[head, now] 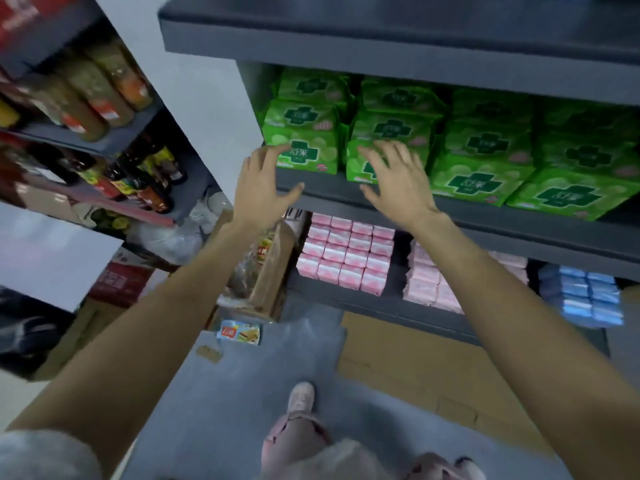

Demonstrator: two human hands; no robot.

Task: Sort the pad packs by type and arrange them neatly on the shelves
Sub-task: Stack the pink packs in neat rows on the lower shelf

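Green pad packs with a dark cross mark stand in stacked rows on the grey middle shelf. My left hand hovers with spread fingers in front of the leftmost green pack, holding nothing. My right hand is spread over the front of the second green stack; whether it touches is unclear. On the shelf below lie bright pink packs, pale pink packs and blue packs, each in its own block.
Another grey shelf edge juts out overhead. To the left a rack holds sauce bottles and jars. An open cardboard box stands on the floor by the shelf's left end, a small snack box lies near it, and flattened cardboard covers the floor.
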